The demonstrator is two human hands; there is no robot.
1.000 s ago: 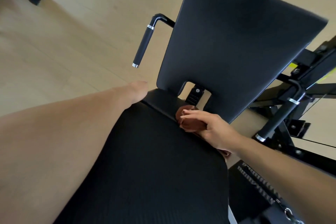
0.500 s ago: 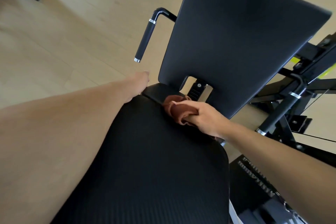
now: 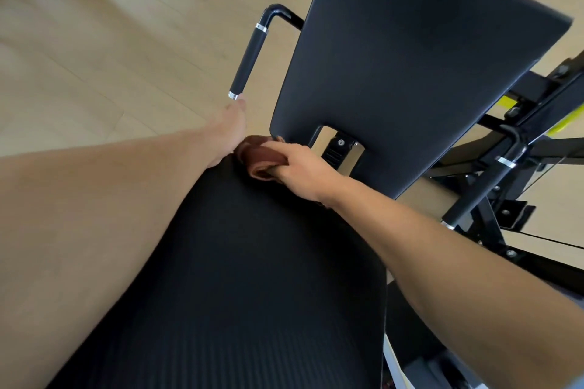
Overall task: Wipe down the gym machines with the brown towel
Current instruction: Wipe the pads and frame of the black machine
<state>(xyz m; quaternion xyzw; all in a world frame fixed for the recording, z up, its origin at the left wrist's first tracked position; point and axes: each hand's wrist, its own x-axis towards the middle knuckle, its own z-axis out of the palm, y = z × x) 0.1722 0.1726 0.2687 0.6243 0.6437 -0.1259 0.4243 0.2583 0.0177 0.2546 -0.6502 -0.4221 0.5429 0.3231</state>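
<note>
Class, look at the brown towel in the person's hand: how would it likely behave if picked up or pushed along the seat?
The brown towel bunches into soft folds in the right hand, so it is probably floppy and light. The seat pad looks ribbed, so the towel would likely drag rather than slide freely.

Head view, looking down on a black machine. Right hand (image 3: 297,169) is clenched round a bunched brown towel (image 3: 257,156), pressing it on the far end of the ribbed seat pad (image 3: 252,278), just below the lower edge of the back pad (image 3: 410,57). Left hand (image 3: 229,129) rests at the seat's far left corner, touching the towel; fingers hidden. Left handle (image 3: 249,58) hangs just above that hand. Right handle (image 3: 486,186) lies beyond the right forearm. Pale wood floor (image 3: 94,73) all round.
</note>
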